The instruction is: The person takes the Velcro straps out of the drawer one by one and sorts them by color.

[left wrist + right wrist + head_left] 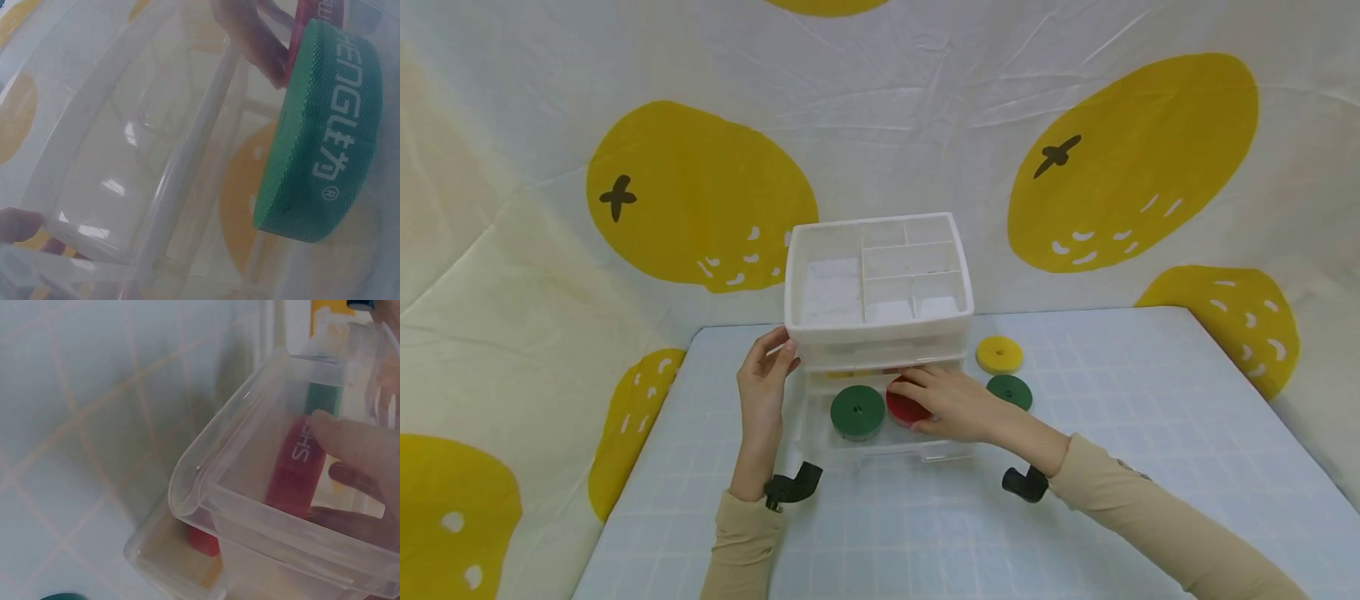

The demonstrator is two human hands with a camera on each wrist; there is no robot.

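A white plastic drawer unit (880,333) with a divided top tray stands at the table's back, its clear lower drawer (868,450) pulled out. My left hand (765,375) holds the unit's front left side with bent fingers; in the left wrist view its thumb (20,225) lies against clear plastic. Inside the drawer my right hand (955,404) grips a red roll (904,404), thumb on its lettered rim and fingers across it. A green roll (857,412) with white lettering lies flat in the drawer, left of the red one.
Right of the unit, a yellow roll (999,355) and another green roll (1011,392) lie on the checked tablecloth (1090,542). In the right wrist view, another red item (203,540) shows inside a lower clear drawer. A fruit-patterned cloth (910,142) hangs behind.
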